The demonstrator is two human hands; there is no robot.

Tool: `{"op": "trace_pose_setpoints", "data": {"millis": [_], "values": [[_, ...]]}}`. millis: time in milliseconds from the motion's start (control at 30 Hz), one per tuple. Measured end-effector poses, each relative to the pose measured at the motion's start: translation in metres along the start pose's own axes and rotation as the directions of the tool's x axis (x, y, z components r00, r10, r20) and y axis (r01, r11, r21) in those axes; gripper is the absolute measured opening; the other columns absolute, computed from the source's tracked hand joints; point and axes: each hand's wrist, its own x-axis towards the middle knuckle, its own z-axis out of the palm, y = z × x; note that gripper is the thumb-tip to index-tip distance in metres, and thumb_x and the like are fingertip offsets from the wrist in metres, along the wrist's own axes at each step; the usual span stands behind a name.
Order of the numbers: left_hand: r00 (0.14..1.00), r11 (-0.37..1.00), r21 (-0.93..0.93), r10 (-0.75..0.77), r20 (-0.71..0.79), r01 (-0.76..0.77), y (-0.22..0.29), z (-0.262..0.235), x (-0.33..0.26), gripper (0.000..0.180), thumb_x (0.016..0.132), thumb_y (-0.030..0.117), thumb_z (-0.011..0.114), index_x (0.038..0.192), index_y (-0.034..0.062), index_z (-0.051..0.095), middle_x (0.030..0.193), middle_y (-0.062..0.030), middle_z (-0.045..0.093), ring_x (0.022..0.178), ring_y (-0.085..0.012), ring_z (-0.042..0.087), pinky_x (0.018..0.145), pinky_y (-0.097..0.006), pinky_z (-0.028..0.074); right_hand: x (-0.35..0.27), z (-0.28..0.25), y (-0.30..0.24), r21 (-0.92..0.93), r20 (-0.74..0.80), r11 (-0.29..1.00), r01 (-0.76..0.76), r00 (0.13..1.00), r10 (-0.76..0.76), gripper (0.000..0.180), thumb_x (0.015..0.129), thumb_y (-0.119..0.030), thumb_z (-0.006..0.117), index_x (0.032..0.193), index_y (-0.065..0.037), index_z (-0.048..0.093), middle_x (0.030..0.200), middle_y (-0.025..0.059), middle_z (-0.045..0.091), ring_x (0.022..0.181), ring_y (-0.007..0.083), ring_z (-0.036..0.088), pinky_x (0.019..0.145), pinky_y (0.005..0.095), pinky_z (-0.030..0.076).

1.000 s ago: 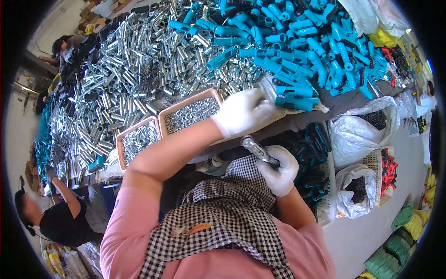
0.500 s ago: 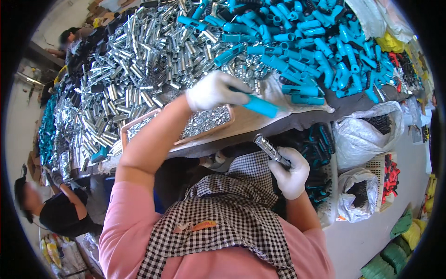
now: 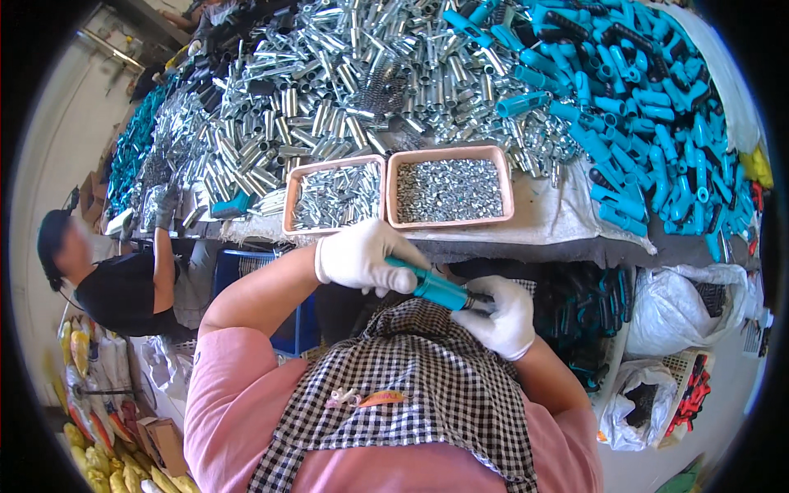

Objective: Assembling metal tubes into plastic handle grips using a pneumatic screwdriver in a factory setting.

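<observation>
Both of my hands wear white gloves and meet in front of my checked apron. My left hand [image 3: 366,256] is closed around one end of a teal plastic sleeve [image 3: 440,289], which slants down to the right. At the sleeve's other end my right hand [image 3: 499,318] grips a metal cylinder [image 3: 479,304], mostly hidden by the glove. The cylinder lines up with the sleeve's end and touches it; how far inside it sits I cannot tell. Beyond my hands stand two shallow pink trays, one with thin metal pins [image 3: 337,197], one with small metal pieces [image 3: 448,189].
A heap of metal tubes [image 3: 329,90] covers the bench, with teal plastic parts [image 3: 649,123] piled at the right. White sacks [image 3: 682,308] and a crate of red parts [image 3: 694,398] stand on the floor at right. A co-worker [image 3: 123,283] sits at the left.
My left hand has brought the teal sleeve down towards me, and its end now meets the metal cylinder in my right hand. The view has shifted, showing both trays.
</observation>
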Motion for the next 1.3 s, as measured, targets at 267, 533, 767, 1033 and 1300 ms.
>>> {"op": "trace_pose_setpoints", "data": {"millis": [267, 533, 767, 1033, 1300], "values": [[0.969, 0.953, -0.255, -0.203, -0.143, 0.162, -0.046, 0.015, -0.028, 0.059, 0.099, 0.049, 0.048, 0.104, -0.0067, 0.069, 0.064, -0.0079, 0.065, 0.044, -0.0105, 0.058, 0.040, -0.022, 0.048, 0.020, 0.037, 0.003, 0.099, 0.323, 0.983, -0.156, 0.939, 0.117, 0.058, 0.067, -0.042, 0.084, 0.110, -0.005, 0.068, 0.093, 0.0186, 0.070, 0.083, 0.0329, 0.070, 0.074, 0.0378, 0.055], [0.949, 0.891, -0.405, -0.282, -0.138, 0.206, -0.073, 0.016, -0.042, 0.044, 0.100, 0.034, 0.050, 0.102, -0.0055, 0.070, 0.071, -0.0082, 0.066, 0.048, -0.0105, 0.060, 0.041, -0.022, 0.049, 0.035, 0.049, -0.008, 0.081, 0.459, 0.933, -0.351, 0.844, 0.277, 0.052, 0.068, -0.035, 0.083, 0.105, -0.001, 0.070, 0.092, 0.0188, 0.071, 0.081, 0.0297, 0.071, 0.077, 0.0345, 0.055], [0.917, 0.929, -0.323, -0.277, -0.286, 0.180, -0.059, 0.025, -0.022, 0.041, 0.098, 0.032, 0.053, 0.079, -0.0020, 0.067, 0.061, -0.0116, 0.062, 0.049, -0.0194, 0.061, 0.049, -0.033, 0.049, 0.059, 0.067, -0.013, 0.083, 0.375, 0.993, -0.084, 0.926, 0.047, 0.057, 0.074, -0.037, 0.078, 0.118, -0.005, 0.064, 0.095, 0.0209, 0.069, 0.086, 0.0368, 0.068, 0.074, 0.0396, 0.055], [0.941, 0.698, 0.700, 0.116, -0.318, 0.150, -0.098, -0.076, 0.013, 0.031, 0.075, 0.012, 0.066, 0.105, 0.0035, 0.062, 0.092, -0.0197, 0.065, 0.092, -0.0380, 0.063, 0.084, -0.047, 0.050, 0.073, 0.061, -0.016, -0.005, 0.250, 0.988, -0.155, 0.956, 0.151, 0.029, 0.074, -0.028, 0.078, 0.094, -0.008, 0.070, 0.077, 0.0177, 0.066, 0.070, 0.0364, 0.066, 0.062, 0.0404, 0.052], [0.810, 0.644, 0.764, 0.427, -0.402, 0.039, -0.116, -0.077, 0.012, 0.022, 0.082, 0.006, 0.061, 0.104, 0.0041, 0.064, 0.088, -0.0176, 0.065, 0.082, -0.0344, 0.063, 0.075, -0.045, 0.051, 0.067, 0.053, -0.015, -0.176, 0.169, 0.982, -0.060, 0.981, 0.091, 0.033, 0.073, -0.033, 0.079, 0.094, -0.009, 0.069, 0.075, 0.0164, 0.067, 0.068, 0.0359, 0.066, 0.060, 0.0431, 0.052]]}}
